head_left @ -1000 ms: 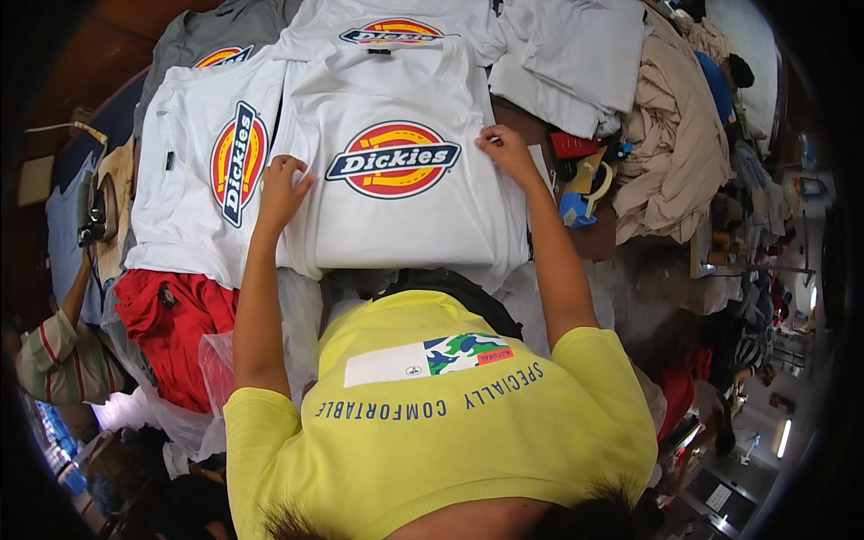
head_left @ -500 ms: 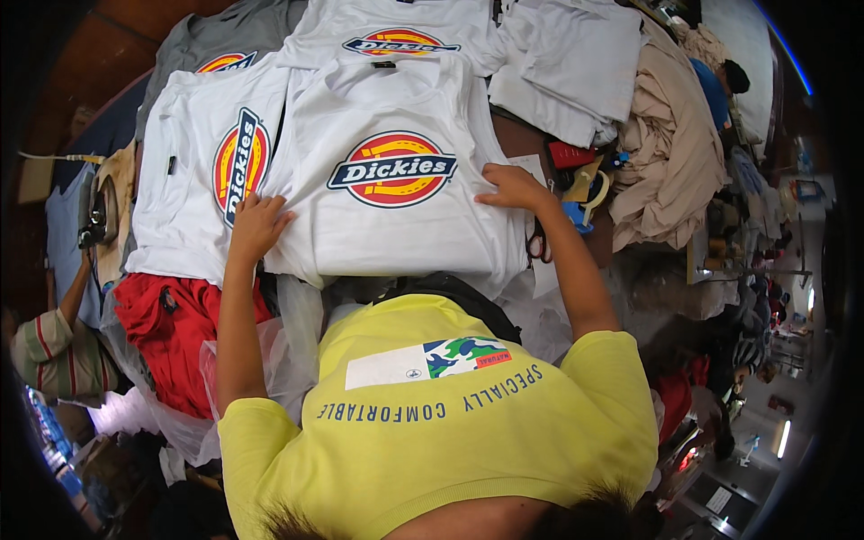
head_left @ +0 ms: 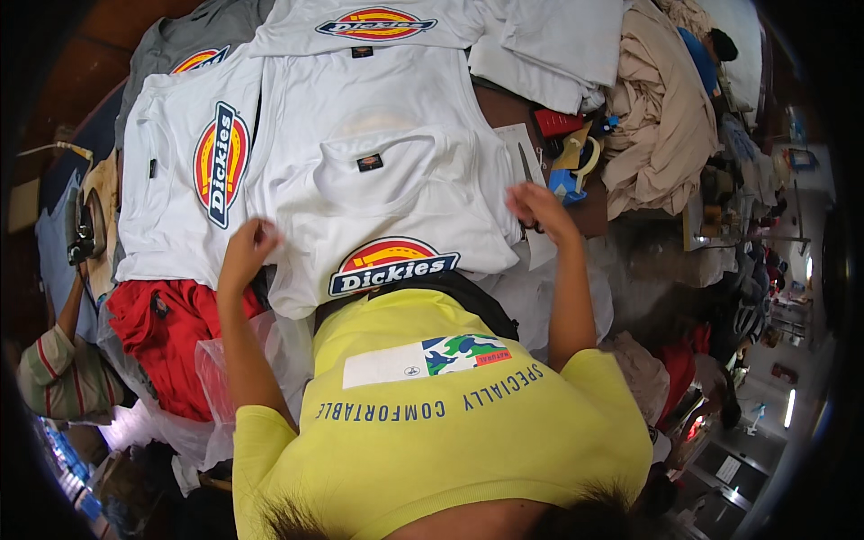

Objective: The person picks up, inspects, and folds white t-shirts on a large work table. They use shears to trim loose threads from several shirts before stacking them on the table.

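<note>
A white sleeveless shirt (head_left: 396, 211) with a red, yellow and dark blue emblem lies bunched right before me. Its neckline faces up, and its lower part drops over the near table edge against my yellow top. Beside its left edge, my left hand (head_left: 245, 254) is raised with fingers loosely bent, and no object shows in it. My right hand (head_left: 538, 212) closes at the handles of a pair of scissors (head_left: 525, 164), whose blade points away over a sheet of paper. Under the near shirt spreads another white shirt (head_left: 310, 99), with a faint emblem showing through.
More white shirts lie left (head_left: 162, 198) and at the back (head_left: 468, 22), near a grey one (head_left: 171, 45). Red cloth (head_left: 157, 346) and clear plastic are at lower left. Rightward are a red box (head_left: 558, 122), a tape dispenser (head_left: 569, 180) and heaped beige cloth (head_left: 661, 117). Other people sit nearby.
The near white shirt has come toward me, uncovering the shirt beneath. Both hands have let go of it. My right hand has moved onto the scissors; my left hand has lifted slightly.
</note>
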The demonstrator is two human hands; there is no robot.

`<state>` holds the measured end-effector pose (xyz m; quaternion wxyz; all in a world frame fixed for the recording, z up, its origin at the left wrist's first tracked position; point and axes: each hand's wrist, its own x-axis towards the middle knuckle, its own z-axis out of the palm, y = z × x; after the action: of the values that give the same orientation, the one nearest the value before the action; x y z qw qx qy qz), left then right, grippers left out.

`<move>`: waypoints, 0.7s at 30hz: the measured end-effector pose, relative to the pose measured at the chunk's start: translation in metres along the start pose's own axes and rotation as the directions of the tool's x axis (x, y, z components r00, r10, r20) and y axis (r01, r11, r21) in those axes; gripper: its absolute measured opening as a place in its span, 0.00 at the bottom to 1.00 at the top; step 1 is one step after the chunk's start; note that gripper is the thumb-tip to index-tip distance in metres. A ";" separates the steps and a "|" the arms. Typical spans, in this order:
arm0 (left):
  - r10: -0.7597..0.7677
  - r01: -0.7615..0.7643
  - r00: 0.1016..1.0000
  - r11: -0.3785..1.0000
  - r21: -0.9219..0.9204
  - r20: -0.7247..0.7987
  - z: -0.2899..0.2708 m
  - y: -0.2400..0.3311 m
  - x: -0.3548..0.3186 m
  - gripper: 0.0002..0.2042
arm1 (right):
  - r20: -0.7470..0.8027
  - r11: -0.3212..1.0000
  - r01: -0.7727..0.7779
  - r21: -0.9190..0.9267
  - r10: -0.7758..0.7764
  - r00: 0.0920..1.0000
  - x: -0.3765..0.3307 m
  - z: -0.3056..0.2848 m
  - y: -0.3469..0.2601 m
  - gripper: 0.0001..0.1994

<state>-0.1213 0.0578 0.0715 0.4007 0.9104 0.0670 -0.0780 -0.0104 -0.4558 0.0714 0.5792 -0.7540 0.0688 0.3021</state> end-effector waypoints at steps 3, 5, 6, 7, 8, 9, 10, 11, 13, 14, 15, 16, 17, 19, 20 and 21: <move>-0.037 0.003 0.988 0.975 -0.220 -0.151 0.037 0.002 0.057 0.16 | -0.021 0.992 0.046 0.117 -0.044 0.999 0.050 0.035 -0.030 0.21; -0.078 0.064 0.992 0.989 -0.133 -0.097 0.046 0.023 0.079 0.17 | 0.044 0.916 0.047 0.399 -0.070 0.997 0.071 0.055 -0.042 0.22; -0.107 0.100 0.991 0.991 -0.088 -0.077 0.050 0.030 0.081 0.18 | 0.114 0.910 -0.022 0.414 -0.028 0.993 0.073 0.064 -0.046 0.22; -0.120 0.108 0.991 0.976 -0.186 -0.052 0.054 0.034 0.077 0.19 | 0.183 0.901 -0.089 0.424 0.011 0.983 0.074 0.071 -0.051 0.21; -0.134 0.121 0.991 0.952 -0.281 -0.027 0.057 0.037 0.072 0.20 | 0.255 0.889 -0.159 0.430 0.050 0.966 0.074 0.078 -0.056 0.21; -0.150 0.138 0.989 0.916 -0.375 -0.001 0.060 0.040 0.063 0.22 | 0.275 0.938 -0.169 0.302 0.084 0.958 0.064 0.087 -0.060 0.21; -0.239 0.284 0.959 0.808 -0.517 0.153 0.062 0.044 0.049 0.25 | 0.287 0.971 -0.157 0.181 0.101 0.953 0.053 0.095 -0.052 0.23; -0.260 0.434 0.897 0.672 -0.600 0.358 0.057 0.053 0.029 0.26 | 0.290 0.988 -0.142 0.057 0.120 0.949 0.040 0.102 -0.039 0.24; -0.230 0.463 0.885 0.538 -0.705 0.406 0.087 0.025 -0.010 0.27 | 0.291 0.995 0.031 -0.097 -0.002 0.957 0.014 0.113 0.016 0.29; -0.241 0.478 0.875 0.571 -0.667 0.420 0.091 0.020 -0.030 0.25 | 0.390 0.981 0.053 -0.187 0.025 0.921 -0.002 0.110 0.033 0.32; -0.203 0.487 0.871 0.482 -0.728 0.448 0.097 0.022 -0.044 0.23 | 0.287 0.994 -0.025 -0.105 0.054 0.957 -0.016 0.112 0.086 0.31; -0.178 0.494 0.868 0.382 -0.781 0.463 0.104 0.021 -0.060 0.20 | 0.304 0.965 -0.261 -0.029 0.257 0.917 -0.030 0.110 0.111 0.31; -0.164 0.555 0.831 0.320 -0.768 0.532 0.118 -0.008 -0.075 0.21 | 0.334 0.874 -0.484 0.040 0.445 0.831 -0.045 0.106 0.132 0.32; -0.159 0.666 0.746 0.172 -0.726 0.647 0.131 -0.029 -0.086 0.22 | 0.226 0.917 -0.399 0.013 0.386 0.894 -0.072 0.094 0.200 0.29; -0.179 0.711 0.701 0.092 -0.698 0.690 0.127 -0.017 -0.089 0.22 | 0.193 0.910 -0.411 0.051 0.395 0.898 -0.076 0.090 0.201 0.29; -0.199 0.748 0.652 0.007 -0.664 0.732 0.123 -0.010 -0.095 0.22 | 0.165 0.902 -0.423 0.088 0.406 0.899 -0.083 0.088 0.199 0.28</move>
<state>-0.2267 -0.0323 0.0013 0.8133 0.3269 0.3228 -0.3571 -0.2008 -0.4590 -0.0627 0.5497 -0.6618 0.2047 0.4669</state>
